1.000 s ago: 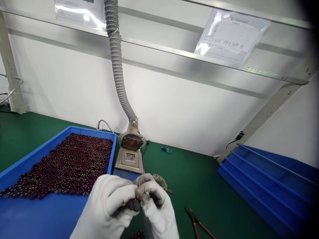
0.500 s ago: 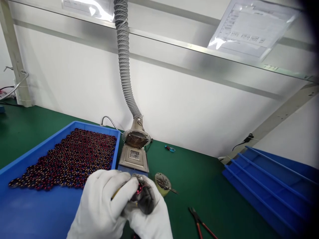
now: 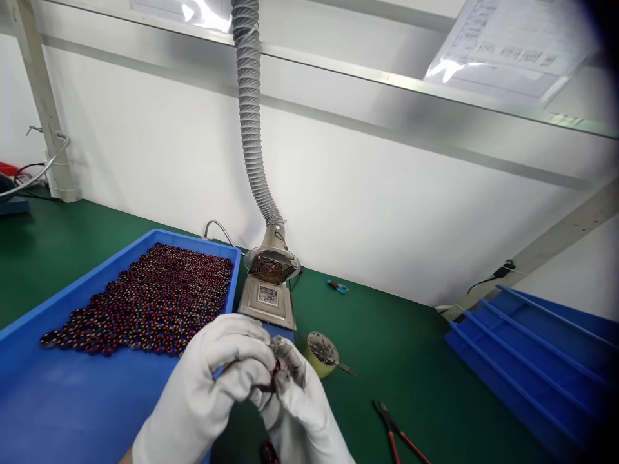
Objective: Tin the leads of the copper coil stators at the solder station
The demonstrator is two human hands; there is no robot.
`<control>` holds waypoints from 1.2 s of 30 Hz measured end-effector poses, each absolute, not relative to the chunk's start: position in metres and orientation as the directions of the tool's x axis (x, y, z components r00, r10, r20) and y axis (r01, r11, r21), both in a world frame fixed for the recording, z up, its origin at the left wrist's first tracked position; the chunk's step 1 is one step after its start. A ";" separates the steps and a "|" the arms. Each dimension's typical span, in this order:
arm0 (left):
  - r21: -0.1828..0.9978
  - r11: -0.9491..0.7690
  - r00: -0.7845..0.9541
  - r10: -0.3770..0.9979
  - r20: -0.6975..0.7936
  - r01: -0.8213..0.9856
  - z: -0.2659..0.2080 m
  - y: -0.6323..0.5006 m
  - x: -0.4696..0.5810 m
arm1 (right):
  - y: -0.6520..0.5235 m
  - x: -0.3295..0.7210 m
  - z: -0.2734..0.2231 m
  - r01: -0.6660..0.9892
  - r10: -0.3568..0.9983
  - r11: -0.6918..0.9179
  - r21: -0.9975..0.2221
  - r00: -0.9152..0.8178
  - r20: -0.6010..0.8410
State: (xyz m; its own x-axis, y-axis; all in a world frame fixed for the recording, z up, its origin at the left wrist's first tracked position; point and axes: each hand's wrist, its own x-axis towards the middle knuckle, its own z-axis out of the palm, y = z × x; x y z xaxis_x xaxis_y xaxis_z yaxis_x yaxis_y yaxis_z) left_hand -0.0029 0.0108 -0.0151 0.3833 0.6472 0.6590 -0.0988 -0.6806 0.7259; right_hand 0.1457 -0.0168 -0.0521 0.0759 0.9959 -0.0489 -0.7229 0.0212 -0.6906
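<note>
My left hand (image 3: pixel 217 377), in a white glove, pinches a small dark ring coil (image 3: pixel 276 368) wound with red wire. On the coil's other side, the grey-stained fingertips of my gloved right hand (image 3: pixel 300 386) hold it too. Fingers cover most of the coil. Another red and dark coil (image 3: pixel 269 451) shows below my hands at the bottom edge. To the left, a blue tray (image 3: pixel 111 393) holds a dense layer of such ring coils (image 3: pixel 159 303).
Behind my hands stands a metal plate device (image 3: pixel 268 303) under a fume hose (image 3: pixel 249 103). A yellowish cup (image 3: pixel 322 354) with a metal tool, red-handled pliers (image 3: pixel 394 428), a small blue cutter (image 3: pixel 337 286) and stacked blue trays (image 3: pixel 532 361) are to the right.
The view has shifted slightly. My hands have turned around the coil, and the right fingers have rolled so their dark-stained tips now face the left hand. A second coil shows more below.
</note>
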 end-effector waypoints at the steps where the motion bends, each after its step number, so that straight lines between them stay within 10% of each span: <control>1: 0.778 -0.618 0.358 0.705 0.612 -0.113 -0.014 0.011 -0.004 | -0.021 0.144 -0.050 -0.731 0.997 0.016 -0.682 0.059 -0.040; 5: 0.836 -0.547 0.360 0.771 0.524 -0.044 -0.014 0.008 -0.008 | -0.041 0.134 -0.044 -0.764 0.998 0.038 -0.645 0.058 -0.009; 12: 0.552 -0.834 0.438 0.504 0.744 0.021 -0.015 0.006 0.000 | -0.041 0.130 -0.048 -0.738 0.996 0.063 -0.672 0.093 -0.009; 20: 0.855 -0.378 0.214 0.858 0.468 -0.354 -0.016 0.011 -0.005 | -0.023 0.150 -0.051 -0.514 0.999 -0.026 -0.857 0.025 -0.046; 25: 0.943 -0.307 0.355 0.873 0.333 -0.130 -0.005 0.010 -0.014 | -0.044 0.132 -0.050 -0.465 0.974 0.160 -0.871 0.219 0.063; 29: 0.960 -0.216 0.541 0.794 0.278 -0.176 -0.004 0.007 -0.007 | -0.045 0.125 -0.047 -0.439 0.968 0.175 -0.881 0.242 0.072; 36: 0.862 -0.193 0.342 0.860 0.379 -0.468 -0.009 0.005 -0.011 | -0.044 0.131 -0.050 -0.452 0.977 0.125 -0.883 0.213 0.029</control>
